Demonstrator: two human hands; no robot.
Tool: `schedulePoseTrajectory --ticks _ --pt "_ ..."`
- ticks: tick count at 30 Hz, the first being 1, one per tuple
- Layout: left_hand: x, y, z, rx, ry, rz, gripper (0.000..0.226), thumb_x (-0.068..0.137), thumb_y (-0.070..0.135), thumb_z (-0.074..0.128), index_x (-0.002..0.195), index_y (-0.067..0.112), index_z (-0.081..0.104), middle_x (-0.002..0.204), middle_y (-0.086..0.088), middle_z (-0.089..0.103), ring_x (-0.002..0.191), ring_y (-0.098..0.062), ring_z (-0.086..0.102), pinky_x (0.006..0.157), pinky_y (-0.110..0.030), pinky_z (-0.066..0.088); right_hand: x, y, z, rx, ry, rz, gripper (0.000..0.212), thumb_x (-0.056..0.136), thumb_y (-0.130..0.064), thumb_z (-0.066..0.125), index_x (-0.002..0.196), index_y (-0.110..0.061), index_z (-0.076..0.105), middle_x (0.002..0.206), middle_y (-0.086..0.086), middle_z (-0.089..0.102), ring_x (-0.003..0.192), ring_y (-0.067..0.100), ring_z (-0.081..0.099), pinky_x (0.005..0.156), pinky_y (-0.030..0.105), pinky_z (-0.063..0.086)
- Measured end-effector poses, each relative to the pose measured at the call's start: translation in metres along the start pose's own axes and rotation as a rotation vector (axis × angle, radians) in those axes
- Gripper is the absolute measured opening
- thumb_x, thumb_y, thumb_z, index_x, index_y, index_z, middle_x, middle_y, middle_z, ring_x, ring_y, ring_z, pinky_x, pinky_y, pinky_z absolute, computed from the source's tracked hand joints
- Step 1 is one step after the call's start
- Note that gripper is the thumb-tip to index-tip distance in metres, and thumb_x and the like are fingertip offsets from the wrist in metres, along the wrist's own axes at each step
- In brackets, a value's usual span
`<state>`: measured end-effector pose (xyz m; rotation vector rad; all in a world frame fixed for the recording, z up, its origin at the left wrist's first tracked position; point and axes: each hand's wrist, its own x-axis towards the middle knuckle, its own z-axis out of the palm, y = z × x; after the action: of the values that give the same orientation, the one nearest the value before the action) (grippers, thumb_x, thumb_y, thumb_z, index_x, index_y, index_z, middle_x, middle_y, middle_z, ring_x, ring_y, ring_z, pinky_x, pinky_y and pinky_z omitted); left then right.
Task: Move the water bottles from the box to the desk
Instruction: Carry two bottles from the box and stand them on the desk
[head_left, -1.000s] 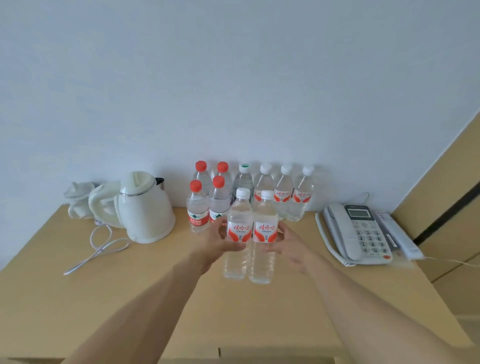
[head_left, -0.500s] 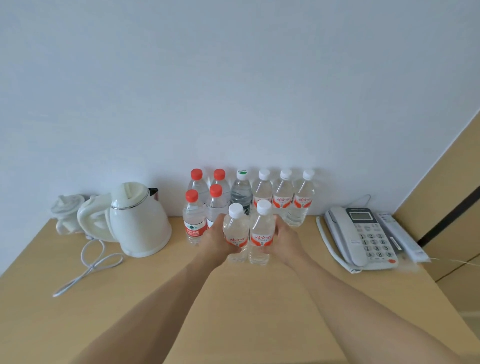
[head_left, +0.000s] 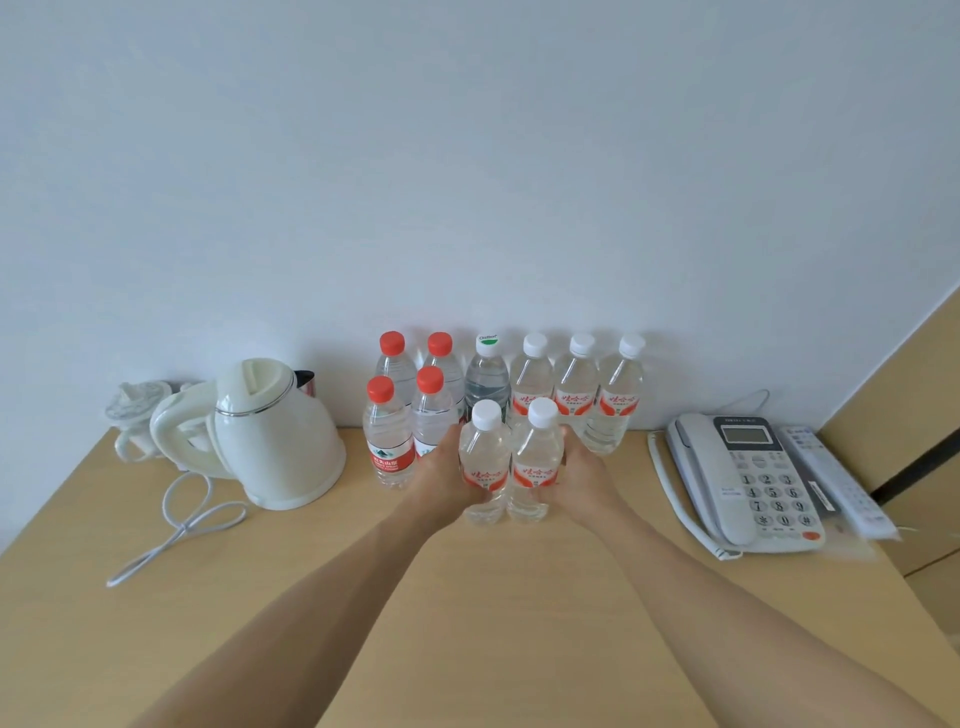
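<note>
Pale wooden bench (head_left: 493, 597), lower half of frame. Cream plastic electric kettle (head_left: 270, 436), left of centre, white cord (head_left: 182, 525) looped beside it. Grey corded desk telephone (head_left: 743, 480), right; white remote control (head_left: 836, 480) just beside it. Eight clear plastic water bottles against the wall: four red-capped (head_left: 387, 431), one green-labelled (head_left: 487, 376), three white-capped (head_left: 576, 387). Two white-capped clear water bottles (head_left: 485, 462), centre frame, upright, touching. Left hand (head_left: 439, 478) grips one, right hand (head_left: 582, 475) the other.
</note>
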<state>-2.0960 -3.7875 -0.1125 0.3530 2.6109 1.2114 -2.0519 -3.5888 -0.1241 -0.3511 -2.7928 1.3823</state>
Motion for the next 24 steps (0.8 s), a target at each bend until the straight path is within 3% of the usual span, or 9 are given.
schedulePoseTrajectory --ticks 3,6,9,11,16,24 --pt "-0.002 0.004 -0.005 0.085 0.013 0.041 0.071 0.076 0.023 0.083 0.135 0.017 0.045 0.105 0.001 0.064 0.102 -0.024 0.063 0.076 -0.03 0.047 -0.001 -0.005 -0.006 0.056 -0.006 -0.022 0.078 0.069 -0.019 0.088 0.133 -0.034 0.046 0.103 -0.026 0.061 0.098 0.001 0.06 0.086 0.029 0.049" --pt "-0.005 0.016 -0.012 0.248 0.103 0.16 0.08 0.079 0.026 0.081 0.145 0.018 0.037 0.114 -0.003 0.064 0.1 -0.025 0.061 0.074 -0.03 0.044 -0.002 -0.011 -0.013 0.089 0.03 -0.099 0.079 0.069 -0.02 0.089 0.126 -0.049 0.042 0.112 -0.032 0.057 0.102 -0.01 0.055 0.09 0.029 0.05" --pt "-0.01 0.026 -0.019 0.426 0.181 0.287 0.093 0.079 0.025 0.082 0.153 0.024 0.025 0.12 -0.002 0.057 0.102 -0.024 0.058 0.076 -0.036 0.05 -0.001 -0.016 -0.016 0.048 0.064 -0.169 0.077 0.068 -0.024 0.089 0.13 -0.043 0.047 0.121 -0.022 0.057 0.111 -0.002 0.053 0.096 0.033 0.049" --pt "-0.012 0.033 -0.023 0.527 0.237 0.39 0.094 0.077 0.025 0.083 0.153 0.026 0.028 0.118 0.002 0.054 0.101 -0.021 0.055 0.073 -0.037 0.053 0.0 -0.017 -0.017 -0.024 0.084 -0.21 0.077 0.068 -0.03 0.088 0.134 -0.037 0.048 0.128 -0.019 0.056 0.119 0.006 0.052 0.097 0.036 0.047" --pt "-0.006 0.037 -0.026 0.747 0.382 0.521 0.079 0.049 0.036 0.098 0.118 0.02 0.062 0.089 0.005 0.064 0.08 -0.022 0.056 0.069 -0.033 0.047 0.0 -0.014 -0.017 -0.123 0.114 -0.248 0.07 0.07 -0.035 0.086 0.131 -0.031 0.052 0.127 -0.013 0.057 0.119 0.013 0.054 0.093 0.04 0.049" --pt "0.018 0.043 -0.028 0.811 0.418 0.557 0.079 0.038 0.033 0.101 0.106 0.016 0.065 0.074 0.003 0.059 0.072 -0.023 0.052 0.065 -0.034 0.043 -0.004 -0.018 -0.017 -0.157 0.147 -0.237 0.071 0.071 -0.03 0.085 0.134 -0.029 0.051 0.126 -0.013 0.054 0.115 0.012 0.052 0.084 0.032 0.045"
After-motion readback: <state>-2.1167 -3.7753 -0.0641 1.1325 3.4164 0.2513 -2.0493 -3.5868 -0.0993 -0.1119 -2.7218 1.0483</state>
